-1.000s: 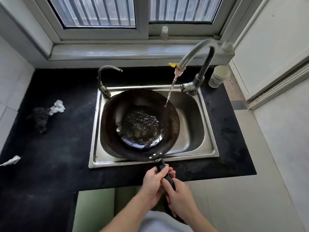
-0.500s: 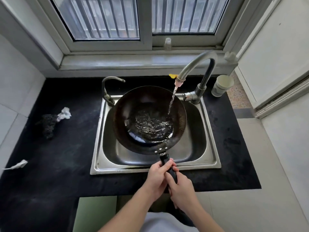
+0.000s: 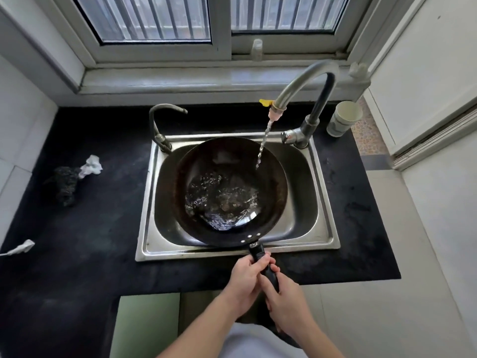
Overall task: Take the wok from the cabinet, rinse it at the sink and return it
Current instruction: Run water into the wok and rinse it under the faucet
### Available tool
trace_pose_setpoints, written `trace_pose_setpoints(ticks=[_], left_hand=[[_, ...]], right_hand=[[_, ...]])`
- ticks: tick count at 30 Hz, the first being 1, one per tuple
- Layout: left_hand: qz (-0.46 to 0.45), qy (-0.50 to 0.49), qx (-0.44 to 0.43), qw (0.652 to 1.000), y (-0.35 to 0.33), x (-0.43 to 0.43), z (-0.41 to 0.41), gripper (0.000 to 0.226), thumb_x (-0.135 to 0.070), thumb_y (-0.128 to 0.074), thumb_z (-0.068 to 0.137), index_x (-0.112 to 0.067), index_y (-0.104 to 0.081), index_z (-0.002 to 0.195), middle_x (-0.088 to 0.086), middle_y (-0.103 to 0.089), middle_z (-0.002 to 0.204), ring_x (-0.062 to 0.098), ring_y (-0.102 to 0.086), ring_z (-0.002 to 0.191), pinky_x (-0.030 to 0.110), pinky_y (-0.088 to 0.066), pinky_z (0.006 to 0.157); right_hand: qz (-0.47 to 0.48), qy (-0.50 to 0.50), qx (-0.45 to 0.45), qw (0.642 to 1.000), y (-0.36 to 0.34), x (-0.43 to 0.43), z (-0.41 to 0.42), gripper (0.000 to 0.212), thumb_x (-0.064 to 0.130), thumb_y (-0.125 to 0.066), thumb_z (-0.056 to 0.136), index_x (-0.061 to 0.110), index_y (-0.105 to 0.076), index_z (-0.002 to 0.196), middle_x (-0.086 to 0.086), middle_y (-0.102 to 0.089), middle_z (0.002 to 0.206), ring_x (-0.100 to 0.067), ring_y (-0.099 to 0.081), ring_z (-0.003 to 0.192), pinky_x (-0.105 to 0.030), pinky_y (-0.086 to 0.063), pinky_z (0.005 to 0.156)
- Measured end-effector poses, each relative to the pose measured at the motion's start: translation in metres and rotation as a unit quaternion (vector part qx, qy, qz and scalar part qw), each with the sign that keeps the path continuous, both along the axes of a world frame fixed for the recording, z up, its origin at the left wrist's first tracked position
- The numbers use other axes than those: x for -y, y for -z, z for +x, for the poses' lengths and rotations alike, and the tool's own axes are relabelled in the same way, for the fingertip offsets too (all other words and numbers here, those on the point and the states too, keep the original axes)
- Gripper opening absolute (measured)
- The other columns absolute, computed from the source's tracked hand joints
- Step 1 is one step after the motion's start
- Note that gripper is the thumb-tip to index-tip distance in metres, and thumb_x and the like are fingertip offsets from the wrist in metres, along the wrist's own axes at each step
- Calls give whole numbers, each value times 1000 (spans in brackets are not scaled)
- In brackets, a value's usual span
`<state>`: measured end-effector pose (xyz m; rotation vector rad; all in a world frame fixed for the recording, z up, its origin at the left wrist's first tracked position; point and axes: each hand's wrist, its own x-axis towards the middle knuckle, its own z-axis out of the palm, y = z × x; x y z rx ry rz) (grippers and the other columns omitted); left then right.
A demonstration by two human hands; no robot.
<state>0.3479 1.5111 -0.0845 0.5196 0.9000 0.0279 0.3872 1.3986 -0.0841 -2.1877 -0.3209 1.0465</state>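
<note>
Both hands are curled tight round the wok's black handle (image 3: 259, 255) at lower centre, the left hand (image 3: 245, 276) nearer the pan and the right hand (image 3: 286, 303) behind it. The wok (image 3: 204, 161) sits over the sink (image 3: 324, 202) mid-frame, with water pooled in its bowl and the tap's stream (image 3: 263, 143) landing on its upper right wall. That weight sits far from the grip, so a slip or sudden tilt would probably slosh water over the near rim onto the black counter (image 3: 103, 254).

just the one wok (image 3: 206, 161), one sink (image 3: 322, 244), two taps, big tap (image 3: 304, 81) and small tap (image 3: 154, 120), two hands, left hand (image 3: 245, 275) plus right hand (image 3: 286, 301), one cup (image 3: 343, 120), one scrubber (image 3: 65, 182)
</note>
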Motion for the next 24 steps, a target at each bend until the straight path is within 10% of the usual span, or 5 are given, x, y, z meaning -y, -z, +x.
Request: trace_pose_setpoints(ticks=[8,24], left_hand=[[24,-6,1,1000,-7,-6,16,7,-2,-53,97,3,-58,96,11,-57,77,18,-61,69,33,-55,78],[34,16,-47,998,5,13,-5,12,-6,-57,96,5,-60,92,13,-61,72,23,-63,73,33,-57,73]], right_hand=[[1,-30,38,999,-4,-11,18,28,42,-56,97,17,-68,98,2,-72,81,-10,-64,70,-22,-46,61],[12,-14,-37,999,2,12,1,39,52,-55,93,16,-67,104,5,-61,52,-5,-55,47,-30,-47,53]])
